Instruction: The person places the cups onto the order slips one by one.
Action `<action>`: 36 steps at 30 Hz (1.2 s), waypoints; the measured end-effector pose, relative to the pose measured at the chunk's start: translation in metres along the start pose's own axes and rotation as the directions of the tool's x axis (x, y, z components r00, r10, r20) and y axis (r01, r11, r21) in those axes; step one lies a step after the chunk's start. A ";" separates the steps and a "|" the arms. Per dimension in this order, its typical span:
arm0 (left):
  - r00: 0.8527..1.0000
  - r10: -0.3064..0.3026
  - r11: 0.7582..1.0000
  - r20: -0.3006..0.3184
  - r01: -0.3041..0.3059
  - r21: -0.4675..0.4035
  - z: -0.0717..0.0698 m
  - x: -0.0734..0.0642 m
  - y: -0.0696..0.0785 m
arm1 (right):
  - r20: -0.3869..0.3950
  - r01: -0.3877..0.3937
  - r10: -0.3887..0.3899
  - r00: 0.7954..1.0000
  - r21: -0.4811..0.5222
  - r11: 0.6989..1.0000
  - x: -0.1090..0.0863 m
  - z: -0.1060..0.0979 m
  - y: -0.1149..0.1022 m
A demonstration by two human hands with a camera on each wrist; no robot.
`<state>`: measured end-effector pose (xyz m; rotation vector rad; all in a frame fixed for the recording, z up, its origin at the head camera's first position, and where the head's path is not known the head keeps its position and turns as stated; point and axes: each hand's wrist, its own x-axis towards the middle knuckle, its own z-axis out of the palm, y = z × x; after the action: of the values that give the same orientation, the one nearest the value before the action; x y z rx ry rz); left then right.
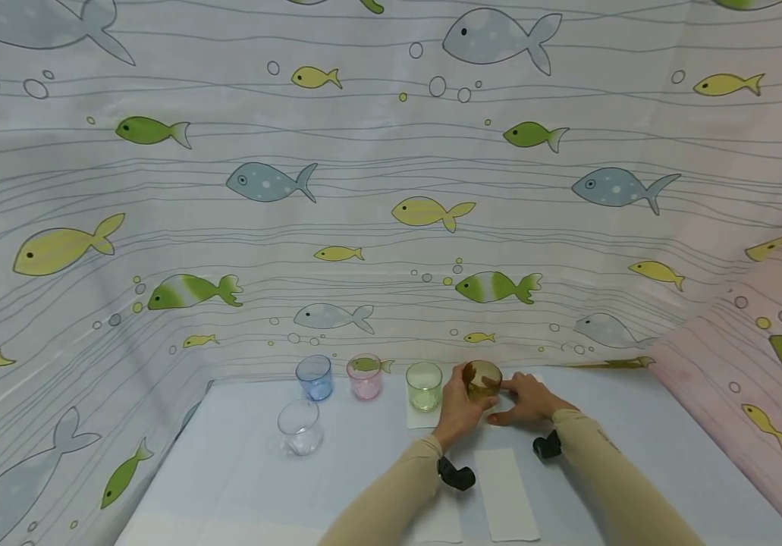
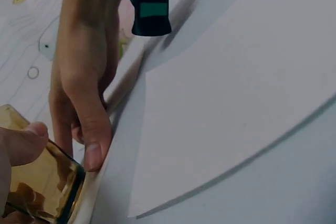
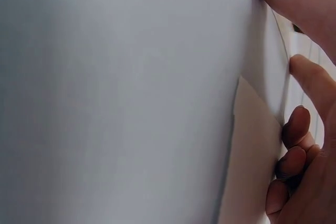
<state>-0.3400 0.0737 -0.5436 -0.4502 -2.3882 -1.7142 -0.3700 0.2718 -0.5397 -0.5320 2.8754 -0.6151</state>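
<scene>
My left hand point(image 1: 459, 412) grips an amber glass point(image 1: 483, 370) around its side, toward the back of the white table. In the left wrist view the thumb point(image 2: 23, 145) lies across the tinted wall of that glass. Just right of it is my right hand point(image 1: 529, 398), its thumb and forefinger spread and their tips down at the table surface. The right wrist view has these fingertips along the edge of a white paper piece point(image 3: 249, 156), the other fingers bent. A green glass point(image 1: 424, 385) stands left of the amber one on a white paper piece point(image 1: 421, 419).
Further left are a pink glass point(image 1: 365, 383), a blue glass point(image 1: 315, 383) and a clear glass point(image 1: 300, 434). A white paper strip point(image 1: 508, 497) lies between my forearms, another point(image 1: 438, 523) beside the left one. A fish-patterned curtain point(image 1: 363, 227) surrounds the table.
</scene>
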 end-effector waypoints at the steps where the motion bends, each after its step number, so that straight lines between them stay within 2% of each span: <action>1: 1.000 0.003 1.000 -0.002 -0.003 0.012 0.001 0.000 -0.003 | 0.000 -0.001 0.001 1.000 -0.001 1.000 0.000 0.000 0.001; 8: 0.999 0.051 0.998 -0.008 -0.051 0.035 0.005 0.004 -0.012 | 0.012 -0.001 0.001 1.000 0.001 1.000 0.002 -0.003 0.000; 11: 0.999 0.041 0.998 0.000 -0.041 0.037 0.004 0.005 -0.012 | 0.010 0.001 -0.001 1.000 0.000 1.000 0.002 -0.004 -0.001; 17: 0.999 -0.022 1.000 0.030 0.021 0.021 0.000 0.004 -0.010 | 0.022 -0.001 0.002 1.000 -0.006 1.000 0.002 -0.004 -0.001; 27: 0.999 0.004 1.000 0.034 -0.005 0.025 0.000 0.005 -0.013 | 0.025 0.017 -0.017 1.000 -0.017 1.000 0.002 -0.006 -0.003; 36: 1.000 -0.022 1.000 0.012 0.022 0.020 0.005 0.003 -0.013 | 0.035 -0.002 0.003 0.999 -0.016 1.000 0.003 -0.004 0.001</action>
<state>-0.3474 0.0749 -0.5554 -0.4352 -2.4251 -1.7005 -0.3737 0.2728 -0.5364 -0.5359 2.8502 -0.5774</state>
